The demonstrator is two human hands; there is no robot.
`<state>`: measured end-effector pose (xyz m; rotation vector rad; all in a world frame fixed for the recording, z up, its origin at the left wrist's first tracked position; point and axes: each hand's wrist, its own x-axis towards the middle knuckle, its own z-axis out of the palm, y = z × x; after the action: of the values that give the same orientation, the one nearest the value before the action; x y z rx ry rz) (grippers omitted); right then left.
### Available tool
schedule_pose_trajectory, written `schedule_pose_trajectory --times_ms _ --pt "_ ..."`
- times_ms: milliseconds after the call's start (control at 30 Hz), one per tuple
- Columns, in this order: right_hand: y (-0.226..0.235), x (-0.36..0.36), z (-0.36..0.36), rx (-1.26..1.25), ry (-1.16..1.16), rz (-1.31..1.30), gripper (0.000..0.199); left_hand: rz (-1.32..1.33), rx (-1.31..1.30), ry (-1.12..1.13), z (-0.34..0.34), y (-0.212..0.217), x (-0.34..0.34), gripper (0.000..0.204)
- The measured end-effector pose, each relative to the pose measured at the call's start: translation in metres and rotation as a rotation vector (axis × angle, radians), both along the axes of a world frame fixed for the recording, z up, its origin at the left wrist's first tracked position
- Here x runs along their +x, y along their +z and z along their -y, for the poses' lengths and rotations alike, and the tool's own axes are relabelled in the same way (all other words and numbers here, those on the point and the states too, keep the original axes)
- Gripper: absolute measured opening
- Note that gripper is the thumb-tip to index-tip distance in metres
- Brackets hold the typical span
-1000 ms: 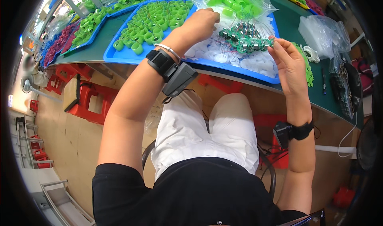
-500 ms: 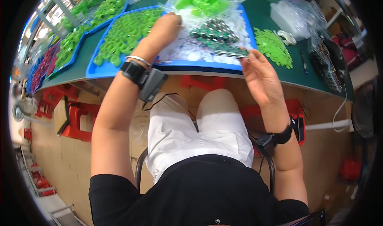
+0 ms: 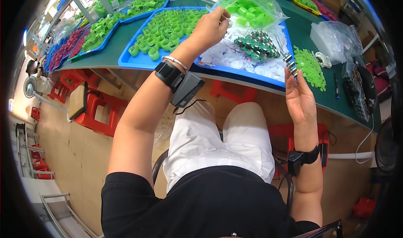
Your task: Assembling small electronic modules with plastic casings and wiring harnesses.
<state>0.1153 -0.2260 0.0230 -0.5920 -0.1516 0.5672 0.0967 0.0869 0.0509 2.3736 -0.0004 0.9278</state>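
My right hand (image 3: pixel 300 97) pinches the lower end of a narrow strip of small circuit boards (image 3: pixel 289 64) between thumb and fingertips, at the tray's right front corner. The strip stands tilted, with silvery parts along it. My left hand (image 3: pixel 211 28) is closed above the white pieces, its fingertips together near a small whitish thing that I cannot make out. Below and between the hands, a pile of green circuit boards (image 3: pixel 257 46) with thin dark wires lies on small white plastic pieces (image 3: pixel 235 63) in a blue tray (image 3: pixel 247 73).
Left of my left hand, a blue tray holds green plastic cups (image 3: pixel 154 54), several with wires. A clear bag of green rings (image 3: pixel 247 13) lies at the back. To the right are flat green pieces (image 3: pixel 310 70), a pen (image 3: pixel 337 86) and a plastic bag (image 3: pixel 336 40).
The view has swung left, so the table appears further right. My right hand has turned the board strip from nearly level to steep, away from the pile. My left hand stays over the white pieces.
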Motion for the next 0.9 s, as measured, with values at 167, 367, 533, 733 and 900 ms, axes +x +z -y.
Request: schedule_pose_trajectory --times_ms 167,367,533,733,900 --pt "-0.004 -0.017 0.006 -0.075 -0.029 0.21 0.012 -0.074 -0.468 -0.259 0.043 0.017 -0.056 0.017" --pt "-0.015 -0.06 0.015 -0.245 0.009 0.321 0.018 -0.387 -0.913 -0.519 0.109 -0.033 -0.151 0.02" --pt "-0.042 -0.087 0.022 -0.416 0.056 0.379 0.025 -0.388 -1.244 -0.482 0.144 -0.083 -0.179 0.031" --pt "-0.07 -0.104 0.031 -0.785 0.034 0.696 0.029 -0.442 -1.331 -0.383 0.156 -0.106 -0.178 0.026" --pt "-0.065 -0.112 0.031 -1.038 -0.264 1.238 0.04 -0.41 -1.453 -0.324 0.157 -0.12 -0.177 0.02"
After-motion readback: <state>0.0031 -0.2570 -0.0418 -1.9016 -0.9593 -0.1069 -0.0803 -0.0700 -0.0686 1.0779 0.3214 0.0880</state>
